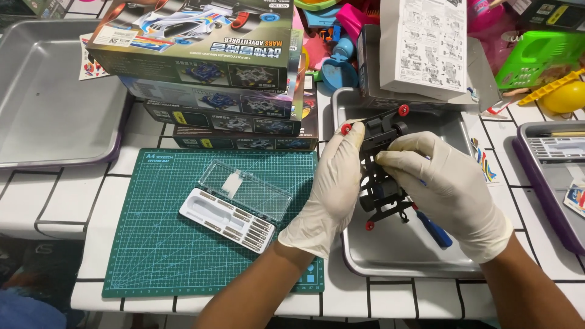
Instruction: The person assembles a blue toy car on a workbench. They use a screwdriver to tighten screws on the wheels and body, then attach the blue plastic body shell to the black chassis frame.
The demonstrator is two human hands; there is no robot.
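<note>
My left hand (329, 189), in a white glove, grips the left side of a black toy car chassis (382, 183) with red rollers at its corners. It hangs over a metal tray (402, 250). My right hand (448, 189), also gloved, pinches the chassis near its upper middle and holds a screwdriver with a blue handle (434, 229), which sticks out below the palm. Most of the chassis is hidden between the two hands.
A green cutting mat (164, 244) carries an open clear case of small tool bits (234, 210). Stacked toy car boxes (207, 67) stand behind it. An instruction sheet (423, 42) leans at the back, with grey trays far left (49, 103) and right (557, 176).
</note>
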